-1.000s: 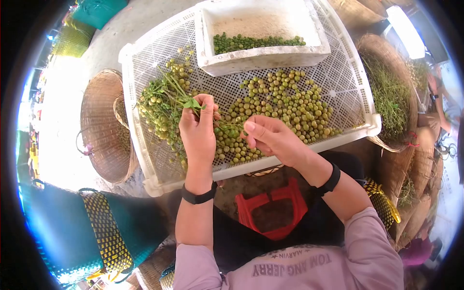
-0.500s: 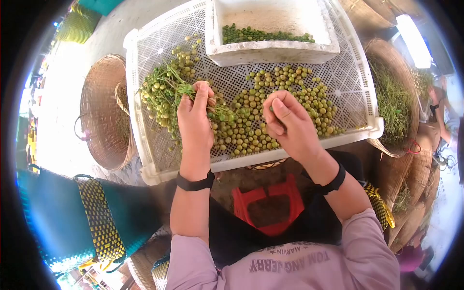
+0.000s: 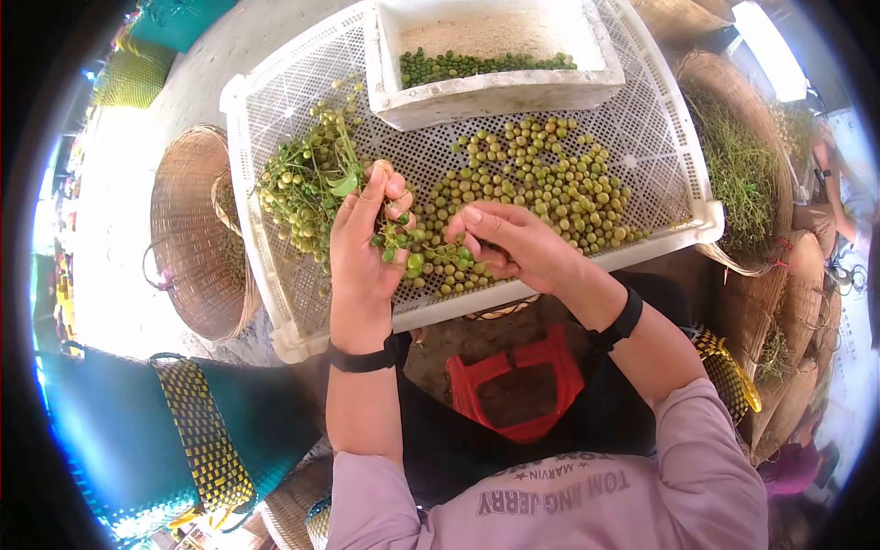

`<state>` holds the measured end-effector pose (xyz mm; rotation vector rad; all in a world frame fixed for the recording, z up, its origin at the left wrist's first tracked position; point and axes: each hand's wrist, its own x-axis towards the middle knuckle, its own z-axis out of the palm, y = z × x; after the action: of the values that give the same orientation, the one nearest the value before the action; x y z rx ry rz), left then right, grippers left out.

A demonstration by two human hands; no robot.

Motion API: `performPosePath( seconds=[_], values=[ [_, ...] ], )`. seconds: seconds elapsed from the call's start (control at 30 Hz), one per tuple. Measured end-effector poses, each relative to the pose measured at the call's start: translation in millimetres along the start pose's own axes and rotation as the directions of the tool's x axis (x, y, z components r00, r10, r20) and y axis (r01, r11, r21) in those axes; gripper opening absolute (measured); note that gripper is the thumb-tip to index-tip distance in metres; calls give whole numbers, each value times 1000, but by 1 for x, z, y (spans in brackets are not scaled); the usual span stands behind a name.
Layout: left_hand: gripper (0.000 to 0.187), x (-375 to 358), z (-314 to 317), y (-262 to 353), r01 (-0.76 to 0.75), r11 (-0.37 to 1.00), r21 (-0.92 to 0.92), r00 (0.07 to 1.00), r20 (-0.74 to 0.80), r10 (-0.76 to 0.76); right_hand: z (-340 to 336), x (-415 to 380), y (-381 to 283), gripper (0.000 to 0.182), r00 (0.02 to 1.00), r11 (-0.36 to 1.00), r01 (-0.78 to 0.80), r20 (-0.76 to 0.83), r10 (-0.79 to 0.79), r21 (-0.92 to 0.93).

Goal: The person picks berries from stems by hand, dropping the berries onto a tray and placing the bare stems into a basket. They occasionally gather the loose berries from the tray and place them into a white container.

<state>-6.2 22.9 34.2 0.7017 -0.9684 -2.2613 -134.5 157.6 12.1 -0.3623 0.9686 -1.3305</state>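
My left hand (image 3: 362, 247) grips a stalk of small green fruits (image 3: 403, 240) above the near part of a white perforated tray (image 3: 275, 302). My right hand (image 3: 509, 246) pinches at that same cluster from the right, fingers closed on the fruits. Loose green-yellow fruits (image 3: 541, 183) lie heaped in the tray's middle. A pile of stalks with fruits and leaves (image 3: 307, 179) lies at the tray's left. A white foam box (image 3: 495, 92) with darker green fruits (image 3: 477, 64) inside rests on the tray's far side.
A woven basket (image 3: 188, 238) sits left of the tray, and another basket with bare green stems (image 3: 738, 165) stands at the right. A red stool (image 3: 513, 385) is under the tray. A teal and yellow bag (image 3: 183, 431) is at lower left.
My right hand has come back down and left from above the loose fruits to the cluster. My left hand has lifted the stalk slightly toward me.
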Motion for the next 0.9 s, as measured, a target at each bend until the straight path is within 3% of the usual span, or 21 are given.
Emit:
performPosePath(
  seconds=[0.1, 0.17, 0.23, 0.33, 0.47, 0.53, 0.67, 0.77, 0.83, 0.9],
  values=[
    [17, 0, 0, 0, 24, 999, 22, 999, 37, -25, -7, 2, 10, 27, 998, 999, 28, 61, -29, 18],
    [16, 2, -3, -2, -14, 1000, 14, 1000, -28, 14, -6, 0, 11, 24, 995, 998, 57, 82, -58, 19],
    [16, 3, -4, 0, -23, 1000, 20, 999, -35, 24, -2, -3, 8, 19, 984, 980, 172, 32, -176, 99],
    [15, 5, -6, -1, -35, 999, -7, 999, -42, 34, -3, -3, 8, 19, 983, 971, 181, -44, -176, 156],
    [12, 6, -8, -4, -47, 998, -28, 998, -46, 46, -6, -3, 4, 19, 990, 966, 136, -11, -137, 219],
    [12, 7, -8, -4, -57, 998, -38, 997, -57, 55, -11, -1, 8, 19, 982, 953, 171, -122, -145, 251],
    [12, 5, -7, 1, -100, 995, 23, 989, -109, 102, -19, 1, 5, 21, 985, 944, 161, -105, -136, 288],
    [13, 5, -6, 1, -85, 996, 22, 991, -98, 87, -15, 0, 2, 20, 992, 971, 118, -75, -105, 206],
    [13, 4, -5, -1, -85, 996, 17, 991, -98, 86, -8, 0, 3, 22, 980, 954, 131, -108, -166, -271],
    [14, 5, -4, -3, -97, 995, 31, 990, -99, 100, -4, 3, 8, 22, 964, 906, 220, -60, -258, -362]
  ],
)
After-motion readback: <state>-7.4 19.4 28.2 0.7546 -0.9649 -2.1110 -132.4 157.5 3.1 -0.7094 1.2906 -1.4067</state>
